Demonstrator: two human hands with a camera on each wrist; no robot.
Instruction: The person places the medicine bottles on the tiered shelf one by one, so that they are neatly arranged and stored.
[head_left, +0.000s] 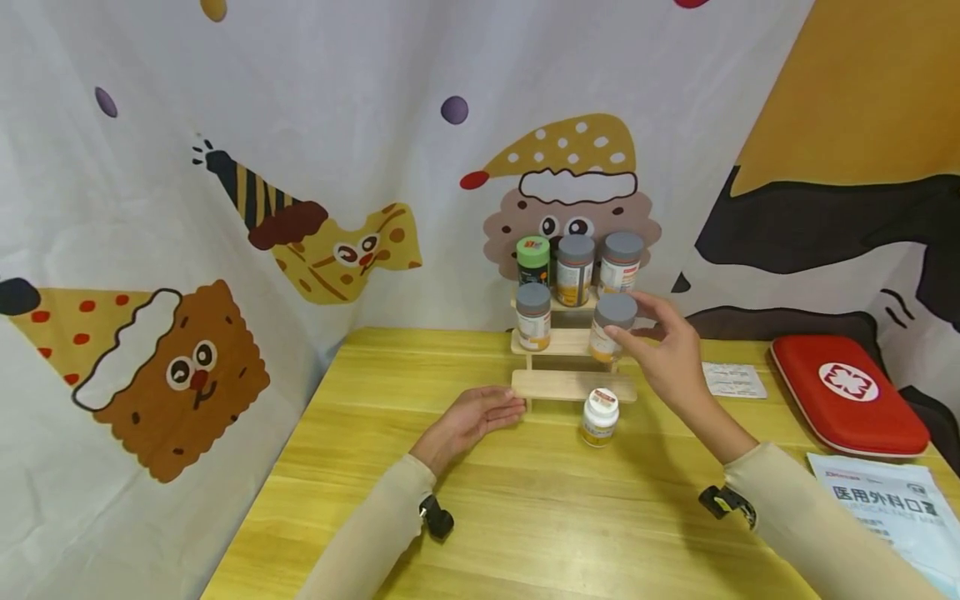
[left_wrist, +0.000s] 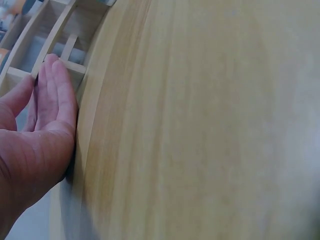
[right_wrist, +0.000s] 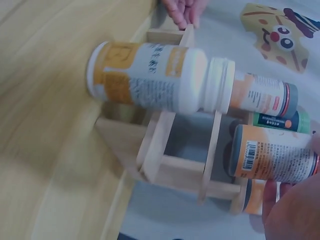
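Note:
A three-step wooden rack stands on the table. My right hand pinches a grey-lidded pill bottle between thumb and fingers at the right end of the middle step; whether its base touches the wood I cannot tell. At the rack's lower left, my left hand rests on its side with fingers extended, fingertips against the rack's end. Another grey-lidded bottle sits on the middle step's left. Up on the top step are a green-lidded bottle and two grey-lidded bottles. A white bottle stands before the rack.
To the right lie a blister pack, a red zippered case with a white emblem, and a face mask packet. Behind the table hangs a cartoon-printed cloth.

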